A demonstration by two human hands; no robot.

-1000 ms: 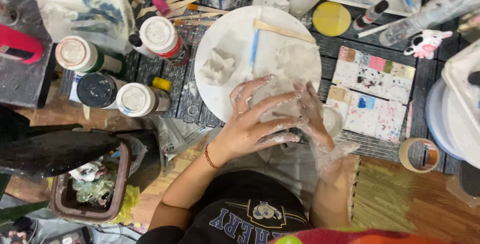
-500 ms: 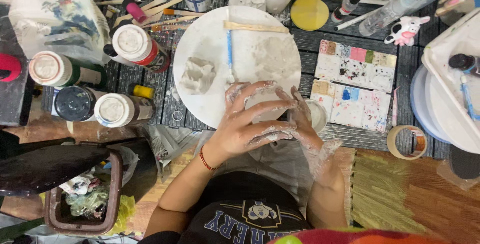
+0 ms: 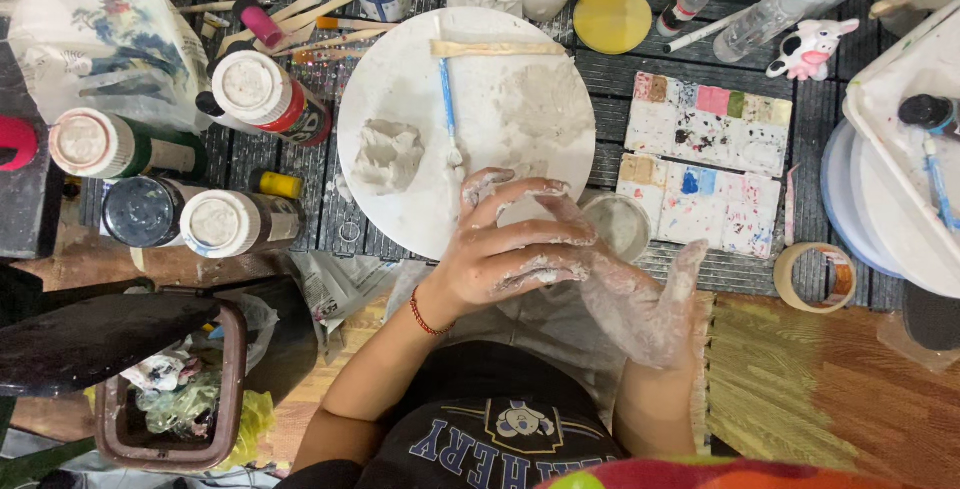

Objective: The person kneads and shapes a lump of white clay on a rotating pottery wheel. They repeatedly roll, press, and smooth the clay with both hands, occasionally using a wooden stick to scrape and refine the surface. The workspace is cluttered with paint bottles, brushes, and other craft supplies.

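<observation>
Board, round and white, fills the table's middle; palettes lie to its right, paint bottles to its left. Left hand lies fingers spread over the right hand, both clay-smeared, neither gripping anything. Clay lump sits apart on the board, beside a blue brush.

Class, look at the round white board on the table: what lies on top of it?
On the round white board lie a grey clay lump, a blue-handled brush and a flat wooden stick. The clay-smeared left hand covers its lower edge.
</observation>
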